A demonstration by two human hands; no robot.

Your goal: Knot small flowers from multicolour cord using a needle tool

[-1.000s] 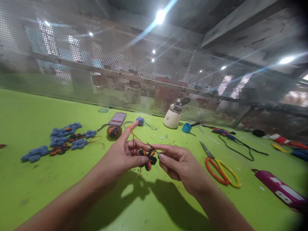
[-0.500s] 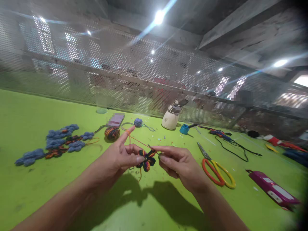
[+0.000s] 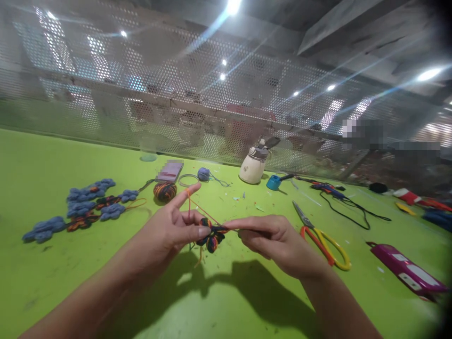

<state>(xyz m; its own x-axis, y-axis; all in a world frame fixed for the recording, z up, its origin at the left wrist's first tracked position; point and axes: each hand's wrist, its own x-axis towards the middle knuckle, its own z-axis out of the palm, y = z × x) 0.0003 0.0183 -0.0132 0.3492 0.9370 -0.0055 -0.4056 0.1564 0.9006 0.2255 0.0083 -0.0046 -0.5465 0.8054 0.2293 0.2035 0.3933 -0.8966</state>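
My left hand (image 3: 180,226) pinches a crocheted flower (image 3: 212,242) of dark multicolour yarn between thumb and fingers. Its index finger points up with an orange strand of yarn (image 3: 203,208) looped round it, and the strand runs taut down to the flower. In my right hand (image 3: 271,238) is a thin crochet hook (image 3: 233,230), mostly hidden by the fingers, its tip end at the flower's right petal. The right index finger stretches along the hook to the petal. Behind my left hand lies a ball of multicolour yarn (image 3: 165,191).
Blue and dark crocheted flowers (image 3: 80,207) lie joined at the left. Scissors (image 3: 323,240) and a magenta device (image 3: 406,268) are at the right. Farther back stand a phone (image 3: 170,170), a blue yarn ball (image 3: 204,174), a white jug (image 3: 252,168), a blue pot (image 3: 273,182) and a glue gun (image 3: 328,189).
My right hand has moved slightly right, away from the flower, drawing the hook outward. The flower has tilted and shifted a little left. The camera view has also shifted slightly.
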